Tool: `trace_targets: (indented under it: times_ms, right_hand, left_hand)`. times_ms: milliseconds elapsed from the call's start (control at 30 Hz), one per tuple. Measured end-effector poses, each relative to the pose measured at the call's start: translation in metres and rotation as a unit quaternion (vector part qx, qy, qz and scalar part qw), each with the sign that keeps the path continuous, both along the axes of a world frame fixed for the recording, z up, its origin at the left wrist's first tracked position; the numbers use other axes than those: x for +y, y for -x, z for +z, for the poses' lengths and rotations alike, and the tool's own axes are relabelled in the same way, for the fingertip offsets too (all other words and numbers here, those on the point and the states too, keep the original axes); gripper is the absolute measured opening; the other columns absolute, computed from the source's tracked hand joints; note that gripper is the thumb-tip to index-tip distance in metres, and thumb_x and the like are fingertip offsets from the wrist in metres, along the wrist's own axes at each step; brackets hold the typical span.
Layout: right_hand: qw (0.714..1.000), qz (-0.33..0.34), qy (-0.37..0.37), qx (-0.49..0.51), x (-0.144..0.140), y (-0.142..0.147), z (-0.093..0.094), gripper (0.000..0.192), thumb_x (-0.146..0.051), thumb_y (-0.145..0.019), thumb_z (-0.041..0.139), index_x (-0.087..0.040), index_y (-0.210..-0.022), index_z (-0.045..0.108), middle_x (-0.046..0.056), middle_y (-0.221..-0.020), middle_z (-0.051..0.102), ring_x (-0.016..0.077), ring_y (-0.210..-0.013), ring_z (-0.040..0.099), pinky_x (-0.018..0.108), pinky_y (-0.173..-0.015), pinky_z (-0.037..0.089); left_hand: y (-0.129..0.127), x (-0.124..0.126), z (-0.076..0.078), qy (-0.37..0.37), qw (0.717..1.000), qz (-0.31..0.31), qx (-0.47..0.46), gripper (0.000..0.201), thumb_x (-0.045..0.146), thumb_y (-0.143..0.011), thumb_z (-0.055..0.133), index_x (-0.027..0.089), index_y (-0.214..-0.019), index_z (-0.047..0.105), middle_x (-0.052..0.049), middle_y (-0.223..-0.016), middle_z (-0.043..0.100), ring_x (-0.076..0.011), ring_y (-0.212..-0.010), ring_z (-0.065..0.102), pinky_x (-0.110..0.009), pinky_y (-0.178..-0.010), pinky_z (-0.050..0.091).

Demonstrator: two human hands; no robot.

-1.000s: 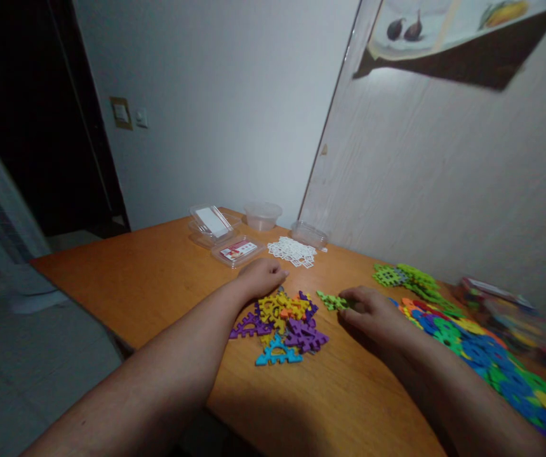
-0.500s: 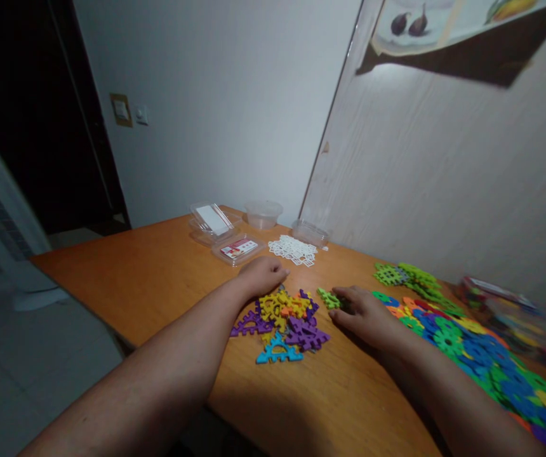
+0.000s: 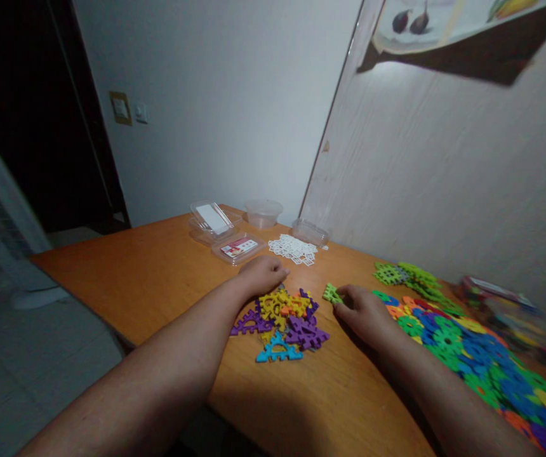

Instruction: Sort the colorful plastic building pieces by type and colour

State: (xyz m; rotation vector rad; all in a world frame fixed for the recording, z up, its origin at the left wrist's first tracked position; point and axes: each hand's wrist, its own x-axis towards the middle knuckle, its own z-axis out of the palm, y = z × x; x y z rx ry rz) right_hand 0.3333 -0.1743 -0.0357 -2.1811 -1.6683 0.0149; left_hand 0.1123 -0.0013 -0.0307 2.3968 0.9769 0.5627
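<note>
Head view: right hand point(image 3: 366, 312) at frame centre, fingers clamped on a green piece point(image 3: 332, 293) just above the desk point(image 3: 159, 279). Left hand point(image 3: 263, 274) loosely curled, fingers together, resting beside the triangle pile point(image 3: 285, 320). Colourful heap point(image 3: 473, 355) lower right.

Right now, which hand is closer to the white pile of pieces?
Left. The left hand rests just in front of the white pieces; the right hand sits farther off, fingertips on a green piece.

One head-worn camera looks forward and down across the orange surface point(image 3: 149, 279), close above both forearms, facing the corner walls.
</note>
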Motion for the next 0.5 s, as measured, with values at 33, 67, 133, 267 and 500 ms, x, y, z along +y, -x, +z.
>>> trace_targets:
  times_ms: [33,67,133,267,500]
  right_hand:
    - [1.000,-0.013,-0.003,0.000,0.000,0.002,0.000,0.028,-0.031,-0.081,0.059,-0.017,-0.103,0.069,0.011,-0.091,0.071,0.0242,-0.082,0.065,0.033,-0.069,0.045]
    - [1.000,-0.023,-0.006,0.002,0.001,0.004,0.000,0.028,-0.034,-0.082,0.059,-0.017,-0.102,0.069,0.011,-0.090,0.072,0.0245,-0.081,0.065,0.033,-0.067,0.045]
    - [0.999,-0.035,-0.013,0.013,0.002,0.007,0.000,0.033,-0.041,-0.084,0.059,-0.017,-0.105,0.068,0.010,-0.087,0.073,0.0242,-0.078,0.067,0.032,-0.064,0.045]
    - [0.998,-0.044,-0.033,0.028,0.002,0.001,0.005,0.035,-0.037,-0.089,0.049,-0.018,-0.114,0.066,0.008,-0.086,0.074,0.0236,-0.077,0.069,0.032,-0.065,0.048]
    - [0.992,0.116,-0.051,-0.021,0.002,-0.020,-0.006,0.066,-0.015,-0.077,0.048,-0.016,-0.143,0.052,0.011,-0.147,0.054,0.0257,-0.137,0.046,0.042,-0.115,0.033]
  left_hand:
    - [0.000,0.000,0.000,-0.001,1.000,0.000,0.001,0.042,0.056,-0.086,0.050,0.020,-0.067,0.059,0.000,-0.064,0.060,-0.0148,-0.060,0.049,-0.027,-0.054,0.027]
    - [0.000,0.001,-0.001,-0.001,1.000,-0.001,0.002,0.042,0.056,-0.086,0.050,0.020,-0.067,0.059,0.000,-0.064,0.060,-0.0147,-0.059,0.049,-0.027,-0.054,0.027]
    - [0.000,0.001,-0.001,0.000,1.000,-0.001,0.002,0.041,0.056,-0.086,0.050,0.019,-0.067,0.059,0.000,-0.064,0.059,-0.0146,-0.059,0.049,-0.027,-0.054,0.027]
    - [0.000,-0.001,0.000,0.002,1.000,0.000,-0.002,0.040,0.055,-0.086,0.051,0.020,-0.067,0.058,0.000,-0.065,0.060,-0.0147,-0.060,0.049,-0.027,-0.054,0.027]
    - [0.000,-0.002,0.002,0.001,1.000,-0.002,-0.008,0.040,0.054,-0.085,0.052,0.019,-0.065,0.057,0.001,-0.062,0.059,-0.0148,-0.059,0.049,-0.028,-0.054,0.026]
